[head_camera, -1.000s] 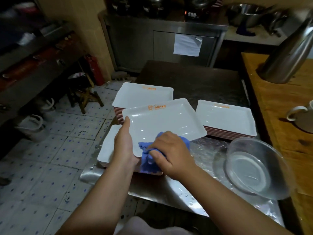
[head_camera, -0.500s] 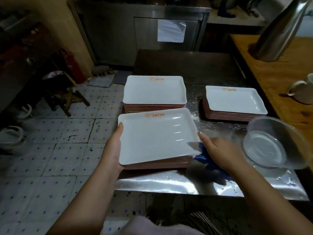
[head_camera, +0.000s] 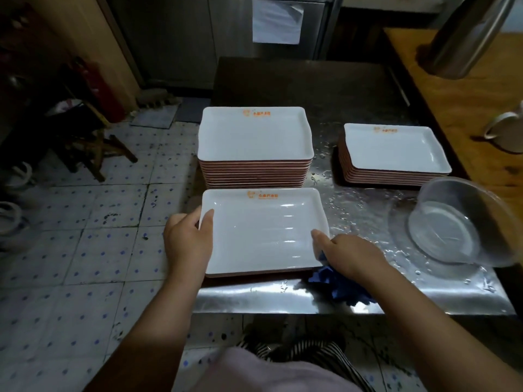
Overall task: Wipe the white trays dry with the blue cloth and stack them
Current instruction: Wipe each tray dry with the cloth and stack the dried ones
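Observation:
A white tray (head_camera: 263, 230) with an orange logo lies flat near the front edge of the wet steel table (head_camera: 368, 295). My left hand (head_camera: 188, 241) grips its left rim, thumb on top. My right hand (head_camera: 351, 254) holds the tray's right front corner and has the crumpled blue cloth (head_camera: 339, 284) under its palm. Behind stands a tall stack of white trays (head_camera: 254, 137). A lower stack of trays (head_camera: 393, 149) sits at the back right.
A clear plastic bowl (head_camera: 458, 224) lies tilted on the table to the right. A wooden counter (head_camera: 467, 89) with a metal kettle (head_camera: 464, 35) and a white mug (head_camera: 506, 131) runs along the right. Tiled floor and a wooden stool (head_camera: 93, 142) lie to the left.
The tray went from tilted and being wiped inside to lying flat at the table front. My right hand and the cloth moved off the tray's inside to its right front corner.

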